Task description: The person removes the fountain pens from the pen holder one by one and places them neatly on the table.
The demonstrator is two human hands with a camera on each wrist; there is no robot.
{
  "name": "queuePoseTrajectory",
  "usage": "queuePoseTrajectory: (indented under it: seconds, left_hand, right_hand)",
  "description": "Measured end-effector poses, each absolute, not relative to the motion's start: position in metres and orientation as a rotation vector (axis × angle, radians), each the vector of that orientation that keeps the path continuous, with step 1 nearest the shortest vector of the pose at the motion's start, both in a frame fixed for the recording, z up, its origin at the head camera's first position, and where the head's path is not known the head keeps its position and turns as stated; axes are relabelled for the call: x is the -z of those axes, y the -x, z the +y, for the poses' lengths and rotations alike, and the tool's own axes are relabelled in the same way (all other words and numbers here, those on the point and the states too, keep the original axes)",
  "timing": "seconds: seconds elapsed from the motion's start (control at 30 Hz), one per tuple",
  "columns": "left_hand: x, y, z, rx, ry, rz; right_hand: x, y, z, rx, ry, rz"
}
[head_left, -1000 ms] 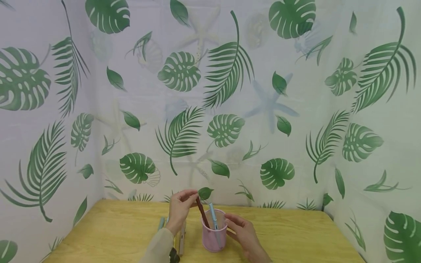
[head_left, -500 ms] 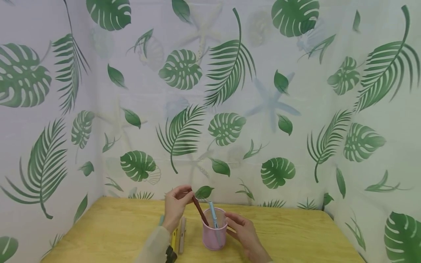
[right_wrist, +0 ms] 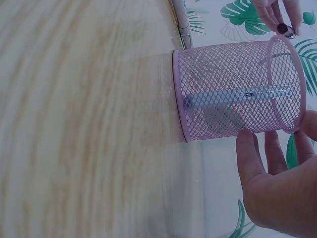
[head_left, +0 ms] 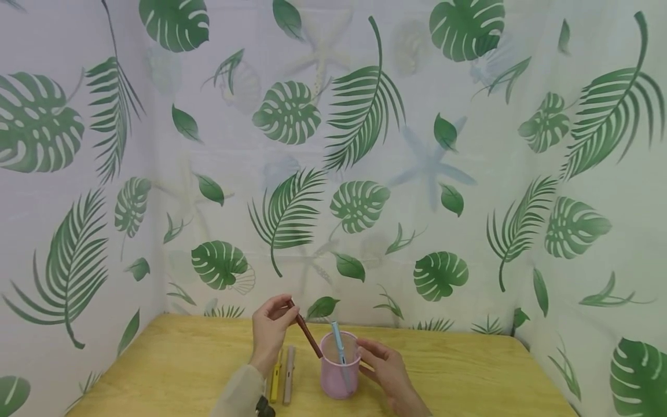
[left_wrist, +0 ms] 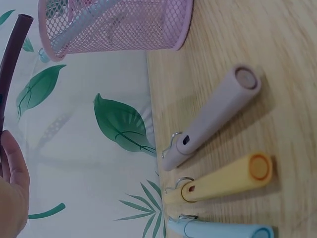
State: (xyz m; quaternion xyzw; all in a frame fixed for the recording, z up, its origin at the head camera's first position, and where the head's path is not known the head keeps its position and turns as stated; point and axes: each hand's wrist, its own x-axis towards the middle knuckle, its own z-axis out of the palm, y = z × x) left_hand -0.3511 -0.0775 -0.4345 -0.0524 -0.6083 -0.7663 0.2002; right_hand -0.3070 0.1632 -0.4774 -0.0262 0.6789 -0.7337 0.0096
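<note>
Between thumb and fingers, my left hand (head_left: 270,327) pinches a slim dark red-brown pen (head_left: 306,330). The pen slants down to the right, its lower end close to the left rim of a pink mesh pen cup (head_left: 340,379). That end looks outside the cup in the left wrist view. A light blue pen (head_left: 337,341) stands in the cup, leaning on its rim; the mesh shows it through the wall (right_wrist: 237,96). My right hand (head_left: 385,370) holds the cup's right side with bent fingers and thumb.
Left of the cup, a greyish-beige pen (head_left: 289,375) and a yellow pen (head_left: 275,379) lie side by side on the wooden table (head_left: 458,376). Beyond them lies another light blue pen (left_wrist: 228,230). A leaf-printed curtain (head_left: 365,145) surrounds the table's back and sides.
My left hand has moved left, drawing the red-brown pen's lower end from inside the cup to its left rim. My right hand and the cup have hardly moved.
</note>
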Motion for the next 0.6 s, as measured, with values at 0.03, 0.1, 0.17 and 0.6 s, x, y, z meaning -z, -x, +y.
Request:
queuePoseTrajectory:
  seconds: [0.03,0.1,0.17,0.6]
  left_hand:
    - [0.435,0.351,-0.078,2.139,0.147,-1.709]
    - [0.435,0.350,-0.080,2.141,0.152,-1.726]
    - [0.435,0.349,-0.081,2.142,0.151,-1.740]
    - [0.442,0.346,-0.098,2.074,0.153,-1.836]
  right_hand:
    - [0.478,0.307,0.163,2.290,0.074,2.120]
    - [0.477,0.307,0.163,2.293,0.073,2.125]
    - [0.477,0.307,0.162,2.300,0.067,2.124]
    - [0.478,0.309,0.162,2.299,0.068,2.118]
